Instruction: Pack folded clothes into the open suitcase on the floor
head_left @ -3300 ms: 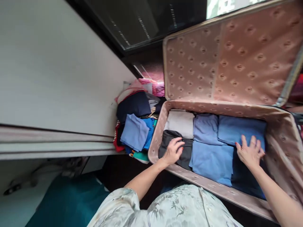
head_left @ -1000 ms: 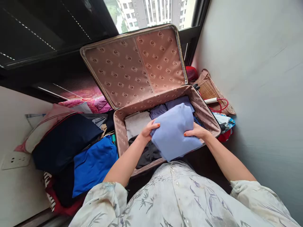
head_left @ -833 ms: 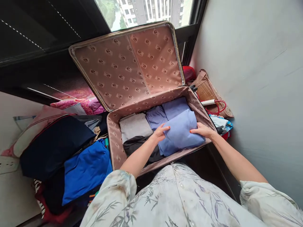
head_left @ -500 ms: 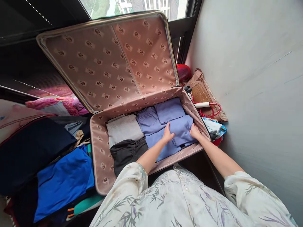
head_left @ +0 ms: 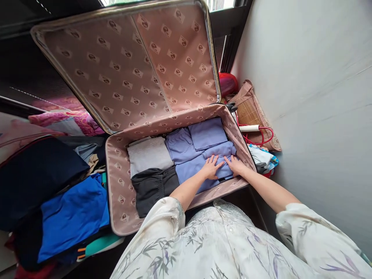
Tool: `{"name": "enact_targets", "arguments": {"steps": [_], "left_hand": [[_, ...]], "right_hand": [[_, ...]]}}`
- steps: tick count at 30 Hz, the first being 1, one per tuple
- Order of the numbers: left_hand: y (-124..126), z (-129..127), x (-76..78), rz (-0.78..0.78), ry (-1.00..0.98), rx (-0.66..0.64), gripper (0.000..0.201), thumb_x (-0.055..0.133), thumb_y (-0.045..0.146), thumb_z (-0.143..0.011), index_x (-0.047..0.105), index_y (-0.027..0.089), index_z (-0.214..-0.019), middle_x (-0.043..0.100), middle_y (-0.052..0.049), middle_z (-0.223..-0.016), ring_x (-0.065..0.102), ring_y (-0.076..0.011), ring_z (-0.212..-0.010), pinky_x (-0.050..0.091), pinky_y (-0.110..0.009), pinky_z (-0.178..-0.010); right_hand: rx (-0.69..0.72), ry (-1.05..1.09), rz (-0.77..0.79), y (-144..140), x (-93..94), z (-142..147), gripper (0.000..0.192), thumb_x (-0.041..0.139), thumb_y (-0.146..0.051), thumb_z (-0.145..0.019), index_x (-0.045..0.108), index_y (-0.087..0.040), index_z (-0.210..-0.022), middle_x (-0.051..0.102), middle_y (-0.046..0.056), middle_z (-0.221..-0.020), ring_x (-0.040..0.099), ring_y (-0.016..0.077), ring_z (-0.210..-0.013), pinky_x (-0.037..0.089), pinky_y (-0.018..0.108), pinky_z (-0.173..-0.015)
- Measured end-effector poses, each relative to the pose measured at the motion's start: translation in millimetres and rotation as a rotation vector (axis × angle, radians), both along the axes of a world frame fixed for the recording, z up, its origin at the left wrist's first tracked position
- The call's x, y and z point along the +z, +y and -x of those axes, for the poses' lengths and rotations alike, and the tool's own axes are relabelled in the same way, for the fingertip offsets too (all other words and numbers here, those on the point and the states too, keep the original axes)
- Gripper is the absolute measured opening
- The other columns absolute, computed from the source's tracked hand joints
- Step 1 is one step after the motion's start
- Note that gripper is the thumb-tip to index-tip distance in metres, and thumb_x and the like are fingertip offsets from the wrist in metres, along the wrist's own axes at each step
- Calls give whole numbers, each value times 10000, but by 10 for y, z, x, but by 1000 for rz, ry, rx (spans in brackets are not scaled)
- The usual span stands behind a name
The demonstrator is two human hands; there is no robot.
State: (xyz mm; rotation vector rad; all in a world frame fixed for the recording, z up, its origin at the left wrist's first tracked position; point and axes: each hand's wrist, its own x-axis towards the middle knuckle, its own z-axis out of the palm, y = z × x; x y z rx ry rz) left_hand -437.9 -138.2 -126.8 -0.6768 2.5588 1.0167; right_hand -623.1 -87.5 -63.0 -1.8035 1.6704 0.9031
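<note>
An open suitcase [head_left: 122, 217] with a pink patterned lining lies in front of me, its lid leaning back. Both my hands rest on a folded lavender garment [head_left: 219, 149] in its front right corner. My left hand [head_left: 213, 168] lies with fingers spread on the cloth. Beside it, my right hand [head_left: 235, 166] also has its fingers apart and pressed flat. Another folded lavender garment [head_left: 207, 133] sits behind. Lavender shorts or trousers [head_left: 180, 145] lie to the left, then a folded light grey garment [head_left: 151, 155] and a black garment with a gathered waistband [head_left: 155, 188].
Left of the suitcase are a bright blue cloth [head_left: 75, 215], a dark navy bundle [head_left: 37, 182] and pink patterned fabric [head_left: 69, 122]. A brown woven bag [head_left: 247, 112] and a red cord [head_left: 266, 135] lie between suitcase and white wall [head_left: 319, 97].
My hands have gone from gripping the lavender garment's sides to lying flat on top with fingers spread, closer together. The camera view has tilted slightly downward.
</note>
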Motion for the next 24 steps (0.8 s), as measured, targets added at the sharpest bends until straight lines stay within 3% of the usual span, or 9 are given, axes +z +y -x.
{"name": "enact_targets", "arguments": {"steps": [1, 3, 6, 9, 11, 14, 19, 24], "left_hand": [[-23, 2, -20, -14, -8, -16, 1181, 910, 324, -638, 279, 291, -1636, 55, -209, -1729, 27, -475, -1579, 152, -681, -1215], [-56, 8, -27, -42, -16, -25, 1164, 906, 343, -637, 298, 292, -1628, 78, -206, -1727, 32, -471, -1580, 151, -684, -1213], [-72, -12, 4, -59, 22, 16, 1036, 863, 332, -695, 362, 261, -1599, 147, -206, -1712, 83, -446, -1583, 170, -647, -1228], [-59, -89, 31, -36, 122, 116, 822, 764, 282, -795, 434, 193, -1543, 251, -219, -1665, 205, -385, -1566, 218, -557, -1247], [-44, -156, 48, -34, 195, 196, 730, 721, 219, -811, 475, 183, -1497, 323, -212, -1623, 293, -354, -1530, 264, -526, -1240], [-12, -243, 97, -32, 243, 275, 651, 687, 145, -805, 523, 189, -1434, 383, -202, -1580, 347, -350, -1493, 307, -534, -1219], [85, -296, 201, 41, 185, 225, 651, 722, 123, -791, 541, 190, -1413, 369, -213, -1586, 310, -385, -1505, 300, -559, -1200], [58, -304, 182, -42, 192, 311, 628, 724, 158, -804, 565, 164, -1411, 380, -232, -1573, 379, -401, -1462, 376, -566, -1157]], "right_hand": [[3, 25, -40, 27, -75, -1, 1315, 898, -400, -660, 91, -140, -1666, 250, 363, -1613, 373, 439, -1472, 428, 505, -1090], [6, 59, -63, 69, -178, -16, 1399, 920, -435, -616, 53, -110, -1666, 211, 391, -1622, 326, 462, -1498, 394, 528, -1113], [53, 53, 59, 107, -223, -37, 1177, 812, -407, -735, 156, -65, -1650, 333, 410, -1559, 444, 460, -1415, 386, 562, -1082], [127, -11, 180, 123, -207, -37, 808, 563, -283, -903, 281, 23, -1596, 513, 415, -1396, 560, 422, -1274, 392, 560, -1024], [156, -51, 179, 121, -197, -33, 669, 415, -196, -946, 337, 45, -1565, 599, 387, -1274, 601, 390, -1186, 410, 535, -972], [173, -65, 162, 121, -178, -26, 625, 318, -138, -952, 370, 11, -1558, 627, 357, -1228, 611, 374, -1138, 419, 525, -923], [224, -49, 167, 143, -136, 3, 628, 290, -102, -952, 344, -8, -1571, 573, 376, -1336, 585, 386, -1204, 393, 543, -955], [302, -128, 137, -35, -65, 79, 525, 344, -129, -975, 483, -37, -1473, 687, 284, -1163, 656, 318, -1078, 422, 428, -941]]}}
